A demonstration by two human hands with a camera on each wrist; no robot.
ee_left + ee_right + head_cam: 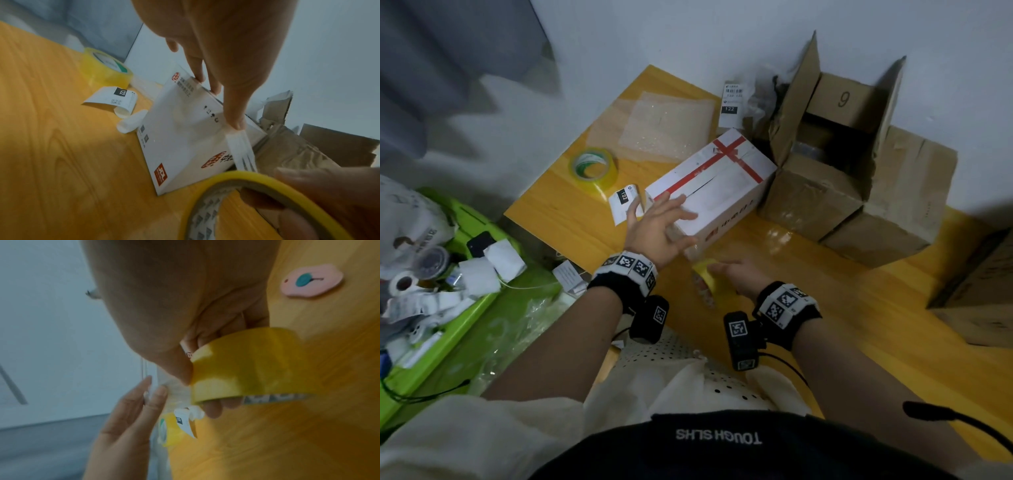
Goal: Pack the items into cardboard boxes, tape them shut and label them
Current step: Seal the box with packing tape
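Note:
A white carton with a red tape cross [709, 188] lies on the yellow wooden table [558, 212]. My left hand [661, 222] rests on its near end with straight spread fingers [236, 120], pressing a clear tape strip [242, 151] at the corner. My right hand [739, 275] grips a yellow tape roll [705, 284] just in front of the carton, fingers through its core [246, 366]. A curled shipping label marked 122 [625, 202] lies left of the carton [185, 138].
A second tape roll [594, 168] and bubble wrap [664, 126] lie behind. Open brown boxes [835, 144] stand to the right, another label [732, 102] by the wall. A green bin of papers [431, 274] sits left. A pink cutter [312, 280] lies on the table.

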